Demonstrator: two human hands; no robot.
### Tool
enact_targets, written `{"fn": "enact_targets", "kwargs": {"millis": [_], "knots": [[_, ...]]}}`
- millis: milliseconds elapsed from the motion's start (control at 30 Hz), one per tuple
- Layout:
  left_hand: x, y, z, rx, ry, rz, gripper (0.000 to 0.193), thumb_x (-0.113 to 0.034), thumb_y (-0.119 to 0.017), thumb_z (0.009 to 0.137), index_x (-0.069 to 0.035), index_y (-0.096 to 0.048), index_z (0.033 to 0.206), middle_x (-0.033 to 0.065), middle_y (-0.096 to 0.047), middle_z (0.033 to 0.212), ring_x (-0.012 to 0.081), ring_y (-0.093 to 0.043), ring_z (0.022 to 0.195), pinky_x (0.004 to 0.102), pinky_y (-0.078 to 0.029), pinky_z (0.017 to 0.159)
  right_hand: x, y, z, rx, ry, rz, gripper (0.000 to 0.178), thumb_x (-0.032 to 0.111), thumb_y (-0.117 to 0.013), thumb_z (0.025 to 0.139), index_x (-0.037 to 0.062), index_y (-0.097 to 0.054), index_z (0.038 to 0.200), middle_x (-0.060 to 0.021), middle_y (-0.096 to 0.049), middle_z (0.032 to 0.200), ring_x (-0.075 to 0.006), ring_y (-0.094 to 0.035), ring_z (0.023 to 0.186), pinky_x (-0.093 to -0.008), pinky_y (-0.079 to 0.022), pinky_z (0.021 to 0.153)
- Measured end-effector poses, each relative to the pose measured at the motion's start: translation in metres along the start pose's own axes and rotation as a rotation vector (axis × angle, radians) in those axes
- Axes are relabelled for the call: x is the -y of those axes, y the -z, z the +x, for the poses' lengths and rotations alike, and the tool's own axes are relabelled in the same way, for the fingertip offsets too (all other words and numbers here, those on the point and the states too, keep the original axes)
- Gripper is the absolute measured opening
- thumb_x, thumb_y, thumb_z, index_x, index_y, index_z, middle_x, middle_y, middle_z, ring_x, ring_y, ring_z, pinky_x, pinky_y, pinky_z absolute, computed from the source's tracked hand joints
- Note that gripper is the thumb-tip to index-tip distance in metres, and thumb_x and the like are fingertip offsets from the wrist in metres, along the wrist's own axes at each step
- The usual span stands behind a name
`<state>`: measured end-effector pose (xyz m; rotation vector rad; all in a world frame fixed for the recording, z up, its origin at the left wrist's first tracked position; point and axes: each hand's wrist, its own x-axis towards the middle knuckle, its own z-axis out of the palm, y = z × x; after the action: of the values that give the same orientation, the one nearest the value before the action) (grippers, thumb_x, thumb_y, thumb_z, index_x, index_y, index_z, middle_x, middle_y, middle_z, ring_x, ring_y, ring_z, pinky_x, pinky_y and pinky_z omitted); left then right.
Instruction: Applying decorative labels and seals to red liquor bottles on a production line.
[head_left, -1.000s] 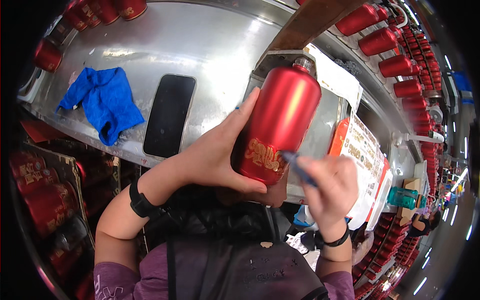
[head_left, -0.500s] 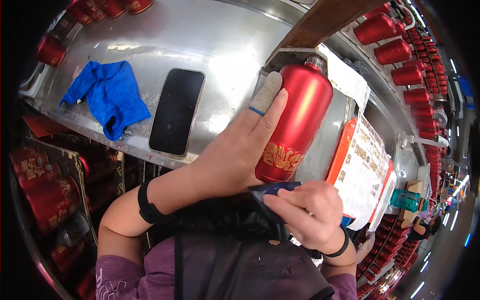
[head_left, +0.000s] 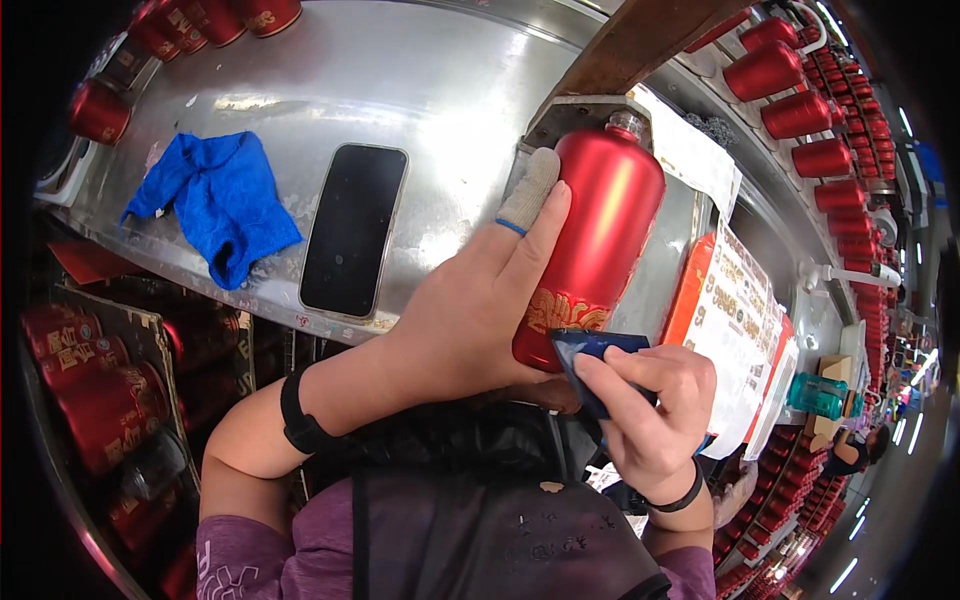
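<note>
A glossy red bottle (head_left: 607, 225) with a clear neck lies tilted in front of me, its neck end away, gold ornament near its base. My left hand (head_left: 470, 305) is closed round its left side, with a knitted cover on one fingertip. The bottle's neck end rests by a notched metal holder (head_left: 548, 124). In my right hand (head_left: 655, 410) a thin dark blue scraper (head_left: 608, 345) is pinched between thumb and fingers. Its edge lies against the bottle's base, just below the gold ornament. My left thumb is mostly hidden under the bottle.
A black phone (head_left: 352, 230) and a crumpled blue cloth (head_left: 220, 205) lie on the metal bench (head_left: 420, 60) to the left. Printed label sheets (head_left: 735, 320) stack at right. Red bottles (head_left: 763, 72) line the far right side; more red containers (head_left: 110, 410) stand below left.
My right hand has moved up and right with the scraper, bringing its edge onto the bottle's base. The left hand and bottle have barely moved. Bottles along the right have shifted slightly.
</note>
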<state>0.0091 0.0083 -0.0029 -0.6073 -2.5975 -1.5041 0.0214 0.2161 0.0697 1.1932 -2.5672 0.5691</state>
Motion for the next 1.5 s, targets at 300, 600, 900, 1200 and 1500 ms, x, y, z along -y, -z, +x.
{"fn": "enact_targets", "kwargs": {"millis": [300,600,900,1200,1500], "knots": [[0.0,-0.005,0.001,-0.089,-0.064,0.129,0.131,-0.047,-0.089,0.058,0.004,-0.017,0.155,0.0143,-0.053,0.097,0.0338,-0.056,0.088,0.0429,-0.049,0.082,0.007,0.001,0.012,0.057,-0.024,-0.049,0.046,0.007,-0.075,0.055,0.0103,-0.078,0.101,-0.0037,-0.06,0.087,-0.0224,-0.055,0.078,-0.0324,-0.044,0.064],[0.0,-0.004,0.0,-0.103,-0.07,0.115,0.129,-0.045,-0.089,0.058,0.003,-0.018,0.155,0.0232,-0.05,0.123,0.0407,-0.056,0.111,0.0446,-0.048,0.095,-0.003,0.005,0.026,0.069,0.026,-0.142,0.046,0.01,-0.069,0.054,0.0075,-0.077,0.1,-0.0033,-0.059,0.086,-0.0212,-0.053,0.075,-0.0299,-0.042,0.061],[0.016,-0.004,-0.003,-0.09,-0.039,0.002,0.136,-0.053,-0.09,0.058,-0.003,-0.012,0.158,0.0241,-0.053,0.114,0.0402,-0.058,0.099,0.0455,-0.049,0.087,-0.004,-0.002,0.01,0.009,0.025,0.017,0.042,0.009,-0.075,0.057,0.0086,-0.078,0.099,-0.0029,-0.063,0.088,-0.02,-0.056,0.074,-0.0298,-0.045,0.059],[0.026,-0.005,-0.006,-0.041,0.004,-0.059,0.137,-0.049,-0.092,0.057,-0.004,-0.012,0.158,0.0225,-0.051,0.108,0.0392,-0.057,0.095,0.044,-0.049,0.084,-0.008,-0.004,0.005,-0.021,0.015,0.063,0.045,0.004,-0.077,0.058,0.0108,-0.077,0.102,-0.0007,-0.063,0.087,-0.0196,-0.055,0.072,-0.0311,-0.042,0.058],[0.024,-0.002,-0.005,-0.047,-0.012,-0.066,0.136,-0.046,-0.092,0.057,-0.003,-0.012,0.158,0.0243,-0.051,0.112,0.0412,-0.057,0.098,0.045,-0.049,0.085,-0.028,0.002,0.013,0.0,-0.039,0.015,0.044,0.003,-0.073,0.063,0.0125,-0.077,0.105,-0.0017,-0.064,0.087,-0.0203,-0.056,0.073,-0.0322,-0.043,0.063]]}}
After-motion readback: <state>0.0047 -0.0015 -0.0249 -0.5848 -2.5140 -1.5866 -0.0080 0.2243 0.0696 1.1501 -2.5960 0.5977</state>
